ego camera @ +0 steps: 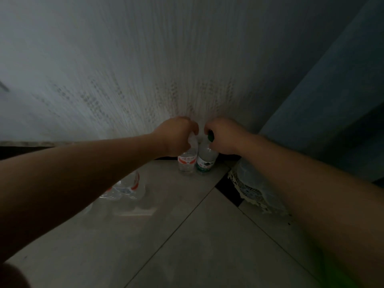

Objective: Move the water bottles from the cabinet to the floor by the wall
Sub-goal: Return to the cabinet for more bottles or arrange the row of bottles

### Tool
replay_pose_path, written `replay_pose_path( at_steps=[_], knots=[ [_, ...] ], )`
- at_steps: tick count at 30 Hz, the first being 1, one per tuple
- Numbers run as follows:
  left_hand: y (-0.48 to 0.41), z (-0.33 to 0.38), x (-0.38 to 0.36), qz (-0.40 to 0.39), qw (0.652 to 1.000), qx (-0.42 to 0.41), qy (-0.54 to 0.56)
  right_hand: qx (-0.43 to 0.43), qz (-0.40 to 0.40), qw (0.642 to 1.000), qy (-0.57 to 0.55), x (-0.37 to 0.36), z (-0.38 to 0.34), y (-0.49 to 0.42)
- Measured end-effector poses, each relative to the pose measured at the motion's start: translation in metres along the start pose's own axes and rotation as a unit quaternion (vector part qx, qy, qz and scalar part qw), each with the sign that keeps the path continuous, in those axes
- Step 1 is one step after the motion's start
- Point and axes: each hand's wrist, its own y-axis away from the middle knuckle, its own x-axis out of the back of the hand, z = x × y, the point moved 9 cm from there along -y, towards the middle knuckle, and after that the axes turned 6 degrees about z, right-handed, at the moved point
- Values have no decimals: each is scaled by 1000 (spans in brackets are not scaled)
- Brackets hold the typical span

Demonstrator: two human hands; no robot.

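The red-labelled bottle and the green-labelled bottle stand upright, side by side and touching or nearly so, at the foot of the wall. Their bases are at floor level; whether their full weight is set down cannot be told.

The left hand curls round the neck of the red-labelled bottle. The right hand curls round the green cap and shoulder of the green-labelled bottle. A top grip keeps each bottle vertical during lowering and leaves the base free to seat flat. It also lets the pair go down close together without fingers trapped between the bodies. Judged step: placement of this pair, with release not yet made.

More clear bottles lie or stand on the floor further out from the wall, partly hidden by the left forearm; their pose is too blurred to state.

Edges and clearance:
- A dark skirting strip runs along the foot of the wall; the pair sits just in front of it.
- A lace-edged cover hangs near the wall beside the green-labelled bottle, limiting room on that side.
- A blue-grey panel meets the wall there and closes the corner.
- Open tiles lie away from the wall, towards the person, so withdrawal straight up and back appears unobstructed.
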Motion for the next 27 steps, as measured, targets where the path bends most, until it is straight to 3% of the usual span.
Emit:
replay_pose_path(
  at_steps=[27],
  knots=[
    [39, -41, 49, 9, 998, 61, -5, 13, 62, 994, -86, 55, -38, 10]
  ],
)
